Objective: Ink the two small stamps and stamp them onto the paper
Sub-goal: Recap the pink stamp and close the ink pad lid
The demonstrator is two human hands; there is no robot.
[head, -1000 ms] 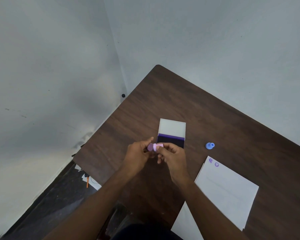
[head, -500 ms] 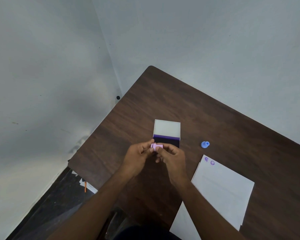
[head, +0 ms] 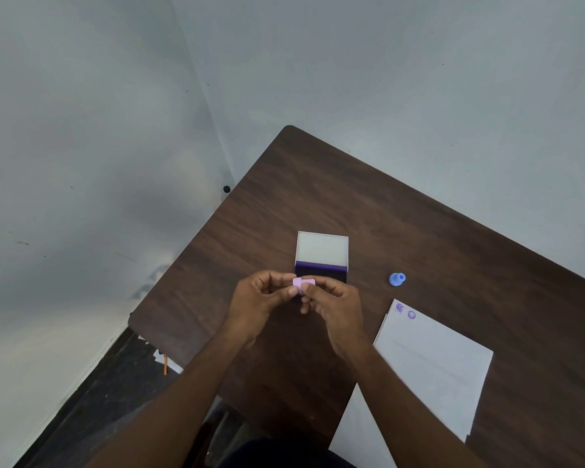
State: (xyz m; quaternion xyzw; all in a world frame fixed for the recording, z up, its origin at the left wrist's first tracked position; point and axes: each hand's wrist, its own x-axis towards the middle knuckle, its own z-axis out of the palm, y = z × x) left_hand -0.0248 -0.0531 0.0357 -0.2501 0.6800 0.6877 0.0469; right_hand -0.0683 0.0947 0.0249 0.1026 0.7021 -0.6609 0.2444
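A small pink stamp [head: 303, 284] lies sideways between my fingertips, just in front of the open ink pad [head: 321, 270]. My left hand [head: 262, 300] pinches its left end and my right hand [head: 335, 305] pinches its right end. The pad's purple inked part is partly hidden by my fingers; its white lid [head: 322, 248] stands open behind. A small blue stamp [head: 397, 279] stands alone on the table to the right of the pad. White paper [head: 433, 363] lies at the lower right, with two purple stamp marks [head: 405, 311] in its top corner.
The dark wooden table [head: 318, 197] has its left edge and far corner close to pale walls. Floor with scraps of paper and an orange pen [head: 165, 364] shows below the table's left edge. More white sheets [head: 355, 430] lie under the top sheet.
The two hands have stayed together at the pink stamp, and its two pieces look pushed closer together. The view has shifted slightly; the blue stamp and paper have not moved.
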